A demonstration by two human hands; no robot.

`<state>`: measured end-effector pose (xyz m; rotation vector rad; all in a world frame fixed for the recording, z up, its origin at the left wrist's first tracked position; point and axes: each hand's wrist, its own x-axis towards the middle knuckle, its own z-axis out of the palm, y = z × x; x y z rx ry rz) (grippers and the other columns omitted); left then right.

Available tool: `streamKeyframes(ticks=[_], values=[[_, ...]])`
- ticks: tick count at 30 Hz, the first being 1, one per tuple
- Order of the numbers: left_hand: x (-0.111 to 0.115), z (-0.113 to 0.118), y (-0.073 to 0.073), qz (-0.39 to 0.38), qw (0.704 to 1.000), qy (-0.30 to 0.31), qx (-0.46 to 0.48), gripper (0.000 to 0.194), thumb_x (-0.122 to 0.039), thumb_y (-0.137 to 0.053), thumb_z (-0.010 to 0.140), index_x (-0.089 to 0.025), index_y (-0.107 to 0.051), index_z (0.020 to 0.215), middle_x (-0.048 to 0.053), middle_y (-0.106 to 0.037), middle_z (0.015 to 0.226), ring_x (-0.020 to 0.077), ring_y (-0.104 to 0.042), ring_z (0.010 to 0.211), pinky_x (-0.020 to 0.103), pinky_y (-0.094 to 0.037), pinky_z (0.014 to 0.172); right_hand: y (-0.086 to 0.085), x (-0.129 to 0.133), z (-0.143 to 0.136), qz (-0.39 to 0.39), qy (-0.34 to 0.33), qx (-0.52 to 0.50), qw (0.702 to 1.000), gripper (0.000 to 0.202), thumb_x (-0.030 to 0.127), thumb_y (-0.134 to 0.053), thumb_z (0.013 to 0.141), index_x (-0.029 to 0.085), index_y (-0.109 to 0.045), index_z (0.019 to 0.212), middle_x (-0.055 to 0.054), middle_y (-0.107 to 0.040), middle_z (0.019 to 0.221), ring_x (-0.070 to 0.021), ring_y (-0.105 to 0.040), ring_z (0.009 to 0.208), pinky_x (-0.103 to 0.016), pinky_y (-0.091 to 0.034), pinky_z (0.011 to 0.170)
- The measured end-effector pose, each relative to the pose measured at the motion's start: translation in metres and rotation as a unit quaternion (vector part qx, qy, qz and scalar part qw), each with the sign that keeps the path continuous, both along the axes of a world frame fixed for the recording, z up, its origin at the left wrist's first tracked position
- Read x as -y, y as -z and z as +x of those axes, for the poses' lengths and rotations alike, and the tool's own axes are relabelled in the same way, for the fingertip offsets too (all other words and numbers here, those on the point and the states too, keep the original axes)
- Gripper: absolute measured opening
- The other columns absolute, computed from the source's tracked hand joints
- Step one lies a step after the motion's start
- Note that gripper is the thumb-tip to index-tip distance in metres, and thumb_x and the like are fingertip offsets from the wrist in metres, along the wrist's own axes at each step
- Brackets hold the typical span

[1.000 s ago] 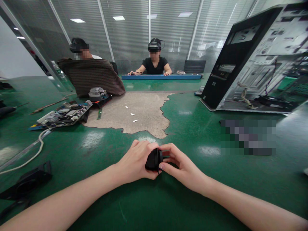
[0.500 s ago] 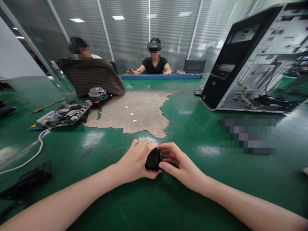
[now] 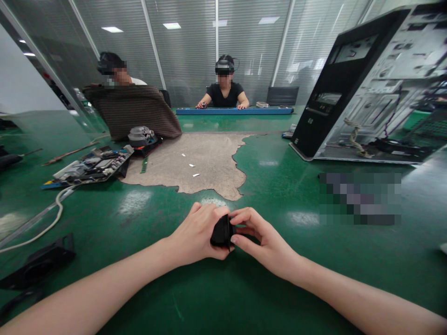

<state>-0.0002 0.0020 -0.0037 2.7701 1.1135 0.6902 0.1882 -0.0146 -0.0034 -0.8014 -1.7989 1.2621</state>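
Observation:
A small black plastic part [image 3: 220, 232] with a thin upright flange is held just above the green table, near its front. My left hand [image 3: 199, 232] is wrapped round the part's body from the left, thumb side towards me. From the right, my right hand [image 3: 256, 235] closes its fingertips and thumb on the part's end beyond the flange. The fingers cover much of the part, and its exact kind cannot be made out.
On the left lie a circuit board [image 3: 94, 165], a white cable [image 3: 57, 209] and a black bracket [image 3: 42, 263]. An opened computer case [image 3: 335, 93] stands at right. A bare patch [image 3: 209, 158] marks the green table [image 3: 272, 186]. Two people sit beyond, one behind a blue bar [image 3: 233, 111].
My right fingers have shifted very slightly at the part's end, which now shows less beyond the flange. My left hand stays put. The far person's hand has moved inwards.

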Motion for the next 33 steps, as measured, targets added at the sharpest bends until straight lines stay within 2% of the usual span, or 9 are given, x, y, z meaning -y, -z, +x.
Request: streamKeyframes(ticks=[5, 10, 17, 24, 29, 33], values=[[0.0005, -0.0001, -0.0002, -0.008, 1.000, -0.002, 0.002, 0.056, -0.035, -0.058, 0.065, -0.022, -0.028, 0.111, 0.004, -0.053, 0.093, 0.0229, -0.052, 0.086, 0.034, -0.029, 0.072, -0.0011, -0.0012, -0.0013, -0.028, -0.015, 0.014, 0.999, 0.030, 0.012, -0.052, 0.080, 0.022, -0.042, 0.106, -0.004, -0.051, 0.105, -0.0148, -0.054, 0.102, -0.034, -0.047, 0.091], [0.0004, -0.0010, -0.0001, -0.013, 1.000, -0.002, -0.004, 0.058, -0.034, -0.059, 0.062, -0.021, -0.029, 0.111, 0.005, -0.053, 0.095, 0.0234, -0.052, 0.085, 0.035, -0.029, 0.073, -0.0005, -0.0010, -0.0006, 0.024, -0.010, 0.017, 1.000, 0.032, 0.007, -0.055, 0.074, 0.022, -0.043, 0.101, -0.003, -0.047, 0.104, -0.0156, -0.052, 0.101, -0.034, -0.047, 0.089], [0.0001, -0.0008, 0.0013, -0.009, 1.000, -0.002, 0.006, 0.057, -0.035, -0.058, 0.064, -0.021, -0.029, 0.111, 0.005, -0.053, 0.095, 0.0229, -0.052, 0.087, 0.035, -0.030, 0.073, 0.0018, -0.0007, 0.0017, 0.040, 0.004, 0.020, 0.999, 0.016, 0.016, -0.054, 0.080, 0.022, -0.049, 0.094, -0.004, -0.047, 0.106, -0.0162, -0.052, 0.100, -0.035, -0.048, 0.087], [0.0007, -0.0002, -0.0002, -0.010, 1.000, -0.001, 0.002, 0.057, -0.035, -0.058, 0.065, -0.022, -0.028, 0.112, 0.004, -0.053, 0.093, 0.0229, -0.052, 0.086, 0.035, -0.030, 0.073, 0.0002, -0.0002, -0.0014, 0.003, -0.001, 0.028, 1.000, 0.032, 0.012, -0.052, 0.079, 0.023, -0.042, 0.108, -0.004, -0.049, 0.107, -0.0158, -0.052, 0.102, -0.034, -0.049, 0.088], [0.0002, -0.0007, -0.0003, -0.007, 1.000, 0.003, -0.002, 0.059, -0.032, -0.059, 0.062, -0.022, -0.028, 0.111, 0.004, -0.052, 0.096, 0.0227, -0.051, 0.087, 0.034, -0.029, 0.073, -0.0011, 0.0021, -0.0010, 0.047, -0.001, 0.032, 0.998, 0.034, 0.005, -0.054, 0.073, 0.022, -0.044, 0.101, -0.004, -0.046, 0.107, -0.0158, -0.050, 0.102, -0.034, -0.049, 0.088], [0.0001, -0.0005, 0.0001, 0.000, 1.000, 0.003, 0.002, 0.058, -0.033, -0.058, 0.064, -0.022, -0.027, 0.111, 0.004, -0.053, 0.096, 0.0222, -0.051, 0.086, 0.034, -0.029, 0.072, 0.0001, 0.0026, 0.0017, 0.052, -0.006, 0.033, 0.998, 0.024, 0.010, -0.053, 0.078, 0.022, -0.047, 0.097, -0.004, -0.044, 0.109, -0.0157, -0.049, 0.103, -0.033, -0.049, 0.088]])
